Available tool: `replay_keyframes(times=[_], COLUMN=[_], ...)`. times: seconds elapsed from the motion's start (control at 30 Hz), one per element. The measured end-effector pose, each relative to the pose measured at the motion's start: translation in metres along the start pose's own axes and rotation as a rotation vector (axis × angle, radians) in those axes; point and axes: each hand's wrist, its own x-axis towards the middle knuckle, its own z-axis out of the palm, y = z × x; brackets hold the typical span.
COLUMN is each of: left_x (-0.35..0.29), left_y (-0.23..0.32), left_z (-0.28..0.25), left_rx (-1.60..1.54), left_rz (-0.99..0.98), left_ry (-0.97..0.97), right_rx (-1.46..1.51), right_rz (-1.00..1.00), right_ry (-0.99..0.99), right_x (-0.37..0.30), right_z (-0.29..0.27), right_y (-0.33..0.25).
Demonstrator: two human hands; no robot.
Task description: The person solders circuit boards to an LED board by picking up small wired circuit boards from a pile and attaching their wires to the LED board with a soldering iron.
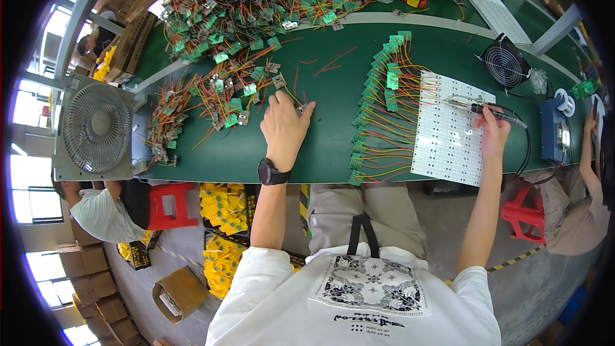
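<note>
step in hand: soldering wired boards to the white led panel (448,129). my right hand (493,129) is closed around the soldering iron (490,111) over the panel; my left hand (285,125), fingers spread and empty, rests on the tabletop (333,134) by loose green boards (237,93). next, i judge: pick one board.

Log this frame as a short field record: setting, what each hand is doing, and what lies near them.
Setting: green workbench, seen from the head camera
Left hand: flat on the bench, fingertips at a small part beside the pile of wired green circuit boards
Right hand: grips a soldering iron, tip over the white LED panel
Between the hands: row of green boards with coloured wires
Also: grey fan, black fan
</note>
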Motion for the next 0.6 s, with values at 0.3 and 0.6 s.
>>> replay_keyframes(times=[0.3, 0.6], left_x=[-0.024, -0.049], left_y=[-0.05, -0.065], left_z=[-0.029, -0.057], left_rx=[-1.09, -1.086], left_rz=[-0.345, -0.429], left_ry=[-0.469, -0.534], right_rx=[0.023, 0.03], right_rz=[-0.005, -0.118], right_ry=[0.016, 0.069], right_x=[0.001, -0.001], right_z=[0.0, -0.003], right_y=[0.0, 0.004])
